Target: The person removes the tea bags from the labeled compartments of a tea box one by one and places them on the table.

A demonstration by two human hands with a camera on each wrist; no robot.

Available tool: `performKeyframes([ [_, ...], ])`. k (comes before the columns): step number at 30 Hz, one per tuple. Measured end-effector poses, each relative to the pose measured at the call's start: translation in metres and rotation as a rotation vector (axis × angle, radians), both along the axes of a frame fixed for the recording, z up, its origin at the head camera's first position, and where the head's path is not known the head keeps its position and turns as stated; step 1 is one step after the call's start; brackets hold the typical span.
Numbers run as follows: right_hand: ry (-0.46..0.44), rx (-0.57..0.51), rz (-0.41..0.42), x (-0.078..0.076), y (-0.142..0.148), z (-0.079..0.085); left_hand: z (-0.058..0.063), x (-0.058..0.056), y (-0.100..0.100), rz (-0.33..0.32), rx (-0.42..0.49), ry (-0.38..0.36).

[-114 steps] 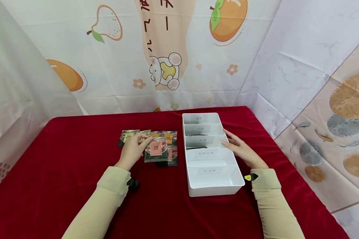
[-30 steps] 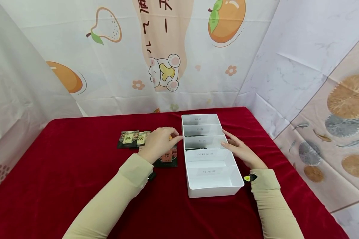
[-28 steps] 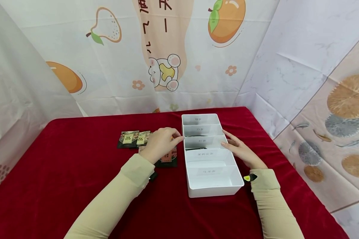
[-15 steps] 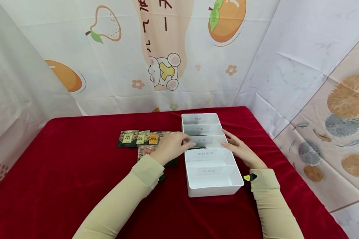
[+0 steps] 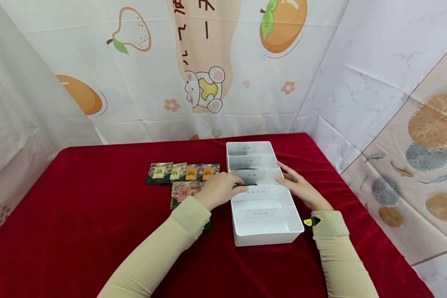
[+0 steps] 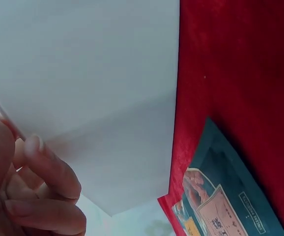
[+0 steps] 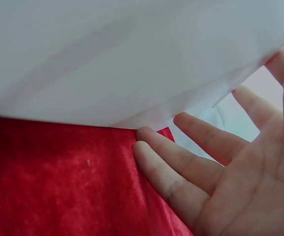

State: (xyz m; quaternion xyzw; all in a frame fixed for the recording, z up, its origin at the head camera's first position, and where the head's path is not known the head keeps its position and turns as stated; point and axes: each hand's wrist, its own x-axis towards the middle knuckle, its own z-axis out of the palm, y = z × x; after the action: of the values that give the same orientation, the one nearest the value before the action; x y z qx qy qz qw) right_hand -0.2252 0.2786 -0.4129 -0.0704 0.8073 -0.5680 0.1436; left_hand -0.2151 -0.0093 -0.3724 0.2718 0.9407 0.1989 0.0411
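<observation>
A white divided box stands on the red cloth, with handwritten labels in its compartments. My left hand is at its left rim. Thumb and forefinger reach over the rim, tips apart, with nothing visible between them; in the left wrist view its other fingers bend loosely beside the outer wall. My right hand rests its spread, straight fingers along the right wall. Dark edges, apparently of flat packets, show in two middle compartments. A pink-labelled packet lies left of my left hand.
Behind it is a row of dark packets, with yellow-green and orange labels. Another pink-labelled packet is mostly covered by my left hand in the head view. A printed curtain hangs beyond the table's far edge.
My left hand pinched a pink-labelled packet at first; later it moved right to the box rim, then along it towards me. The right hand and the box stay in place.
</observation>
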Motion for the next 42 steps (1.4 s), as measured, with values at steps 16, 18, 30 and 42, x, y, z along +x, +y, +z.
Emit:
performKeyframes([
  [16,-0.002,-0.002,-0.008,0.000,-0.001,0.001,0.000,0.004,0.003,-0.014,0.038,0.014],
  [18,0.001,-0.004,-0.005,0.000,-0.001,0.001,0.001,0.004,0.003,-0.010,0.050,0.011],
  [30,0.002,-0.008,0.000,0.001,-0.001,0.002,0.000,0.006,0.008,0.041,0.073,0.051],
  [42,0.006,-0.005,-0.008,0.000,0.000,0.002,0.005,0.011,0.012,0.142,0.122,0.095],
])
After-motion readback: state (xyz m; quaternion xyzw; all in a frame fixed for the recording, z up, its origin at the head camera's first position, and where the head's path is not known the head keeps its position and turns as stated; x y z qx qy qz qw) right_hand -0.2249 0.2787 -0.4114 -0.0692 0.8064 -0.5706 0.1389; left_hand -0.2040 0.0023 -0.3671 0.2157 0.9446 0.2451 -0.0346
